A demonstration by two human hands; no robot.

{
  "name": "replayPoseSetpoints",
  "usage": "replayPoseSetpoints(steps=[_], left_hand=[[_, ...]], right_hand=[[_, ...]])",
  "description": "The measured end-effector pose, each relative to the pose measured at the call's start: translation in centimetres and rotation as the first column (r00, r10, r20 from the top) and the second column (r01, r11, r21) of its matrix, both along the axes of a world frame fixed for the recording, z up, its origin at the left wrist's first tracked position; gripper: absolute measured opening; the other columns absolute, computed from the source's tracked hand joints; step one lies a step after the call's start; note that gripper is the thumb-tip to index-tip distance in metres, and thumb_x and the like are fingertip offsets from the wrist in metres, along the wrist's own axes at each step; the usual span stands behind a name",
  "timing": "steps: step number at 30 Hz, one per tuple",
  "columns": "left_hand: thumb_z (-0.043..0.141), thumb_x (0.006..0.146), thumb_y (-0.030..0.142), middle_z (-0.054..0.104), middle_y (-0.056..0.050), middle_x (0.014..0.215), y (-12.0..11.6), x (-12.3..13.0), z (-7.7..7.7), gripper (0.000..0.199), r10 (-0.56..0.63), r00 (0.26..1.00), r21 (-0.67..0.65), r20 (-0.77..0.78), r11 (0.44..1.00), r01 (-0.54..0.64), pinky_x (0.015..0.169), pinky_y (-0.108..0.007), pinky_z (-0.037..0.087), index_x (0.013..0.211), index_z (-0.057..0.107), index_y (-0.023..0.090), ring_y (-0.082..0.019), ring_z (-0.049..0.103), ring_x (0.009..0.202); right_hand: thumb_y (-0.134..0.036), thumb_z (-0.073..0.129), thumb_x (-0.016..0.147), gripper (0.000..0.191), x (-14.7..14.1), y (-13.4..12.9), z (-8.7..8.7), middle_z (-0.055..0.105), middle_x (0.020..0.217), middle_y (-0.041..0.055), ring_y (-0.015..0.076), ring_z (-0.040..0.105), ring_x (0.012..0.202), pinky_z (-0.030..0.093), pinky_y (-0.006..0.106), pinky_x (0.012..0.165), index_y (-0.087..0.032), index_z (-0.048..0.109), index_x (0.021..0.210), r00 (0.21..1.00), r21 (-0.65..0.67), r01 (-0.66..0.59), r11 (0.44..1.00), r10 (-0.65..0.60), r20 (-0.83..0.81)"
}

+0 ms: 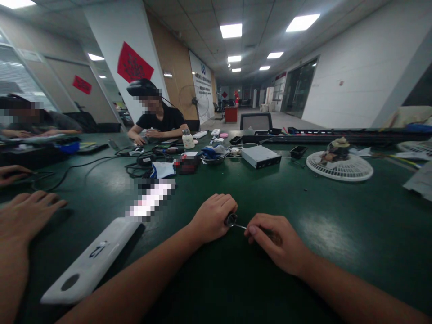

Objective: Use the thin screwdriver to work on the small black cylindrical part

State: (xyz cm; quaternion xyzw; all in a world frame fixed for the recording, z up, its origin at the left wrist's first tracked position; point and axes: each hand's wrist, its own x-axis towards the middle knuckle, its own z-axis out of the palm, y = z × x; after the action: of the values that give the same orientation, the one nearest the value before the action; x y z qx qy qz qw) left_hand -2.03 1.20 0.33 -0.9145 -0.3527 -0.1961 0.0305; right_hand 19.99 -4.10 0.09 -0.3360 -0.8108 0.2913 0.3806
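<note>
The left hand (212,219) and right hand (278,245) are held together above the near part of the green worktop (330,238). The left fingers (219,208) curl closed around the dark, round end of a small metal-shafted tool (240,226), probably a screwdriver. The right fingers (253,231) form a narrow pinch at its opposite end, where a dark part is partly hidden. The thin shaft spans the gap between the hands. A white plastic bar (89,261) lies to the left, and a co-worker's hand (23,216) rests on the worktop beyond it.
</note>
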Motion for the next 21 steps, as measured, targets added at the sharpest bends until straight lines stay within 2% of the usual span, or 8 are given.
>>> replayPoseSetpoints(steps=[5,8,11,15,17,21], left_hand=[[0.056,0.081,0.015,0.056,-0.002,0.091,-0.02,0.03,0.08,0.011,-0.002,1.0,-0.003,-0.008,1.0,0.002,0.07,-0.031,0.035,0.089,0.049,0.019,-0.017,0.047,0.08],[0.056,0.082,0.015,0.056,-0.002,0.089,-0.03,-0.03,0.16,0.01,0.002,1.0,-0.003,-0.005,1.0,-0.002,0.07,-0.031,0.035,0.088,0.049,0.019,-0.017,0.048,0.079],[0.056,0.083,0.016,0.057,-0.001,0.089,-0.02,-0.08,0.18,0.008,-0.001,1.0,0.001,-0.009,1.0,0.001,0.069,-0.031,0.035,0.088,0.05,0.019,-0.017,0.048,0.078],[0.058,0.085,0.019,0.058,-0.001,0.091,-0.02,-0.02,0.15,0.008,0.007,1.0,0.002,0.001,1.0,-0.007,0.071,-0.031,0.036,0.091,0.053,0.02,-0.017,0.05,0.08],[0.06,0.085,0.021,0.059,-0.001,0.092,-0.01,0.0,0.13,0.01,0.008,1.0,0.003,-0.002,1.0,-0.008,0.071,-0.031,0.036,0.093,0.054,0.02,-0.017,0.05,0.081],[0.061,0.088,0.028,0.06,-0.002,0.093,0.03,-0.07,0.05,0.011,-0.002,1.0,0.012,-0.016,1.0,0.002,0.072,-0.031,0.037,0.093,0.055,0.02,-0.018,0.051,0.082]], right_hand=[[-0.027,0.048,0.099,0.026,0.05,0.1,-0.06,0.064,0.074,0.0009,0.0139,0.06,0.068,0.043,0.027,0.064,-0.018,0.067,0.084,0.992,0.044,0.122,0.991,-0.12,-0.043],[-0.025,0.053,0.097,0.019,-0.07,0.0,0.15,0.065,0.08,0.0016,0.0139,0.061,0.072,0.044,0.026,0.067,-0.018,0.068,0.088,0.999,0.035,0.032,0.999,-0.031,-0.032],[-0.025,0.055,0.095,0.017,-0.23,-0.14,0.27,0.064,0.077,0.0008,0.0132,0.059,0.069,0.043,0.026,0.065,-0.017,0.067,0.085,0.999,0.032,-0.036,0.999,0.036,0.013],[-0.027,0.052,0.097,0.025,-0.19,-0.04,0.14,0.062,0.072,0.0008,0.0138,0.057,0.065,0.041,0.027,0.061,-0.017,0.065,0.079,0.993,0.048,0.109,0.993,-0.11,0.029],[-0.027,0.051,0.098,0.024,-0.13,0.04,0.15,0.063,0.075,0.0013,0.0144,0.058,0.068,0.042,0.028,0.064,-0.017,0.066,0.081,0.99,0.049,0.142,0.989,-0.143,0.005],[-0.025,0.054,0.096,0.018,-0.11,-0.06,0.31,0.065,0.081,0.0013,0.014,0.06,0.074,0.044,0.026,0.069,-0.018,0.067,0.086,1.0,0.027,0.02,0.999,-0.02,-0.018]])
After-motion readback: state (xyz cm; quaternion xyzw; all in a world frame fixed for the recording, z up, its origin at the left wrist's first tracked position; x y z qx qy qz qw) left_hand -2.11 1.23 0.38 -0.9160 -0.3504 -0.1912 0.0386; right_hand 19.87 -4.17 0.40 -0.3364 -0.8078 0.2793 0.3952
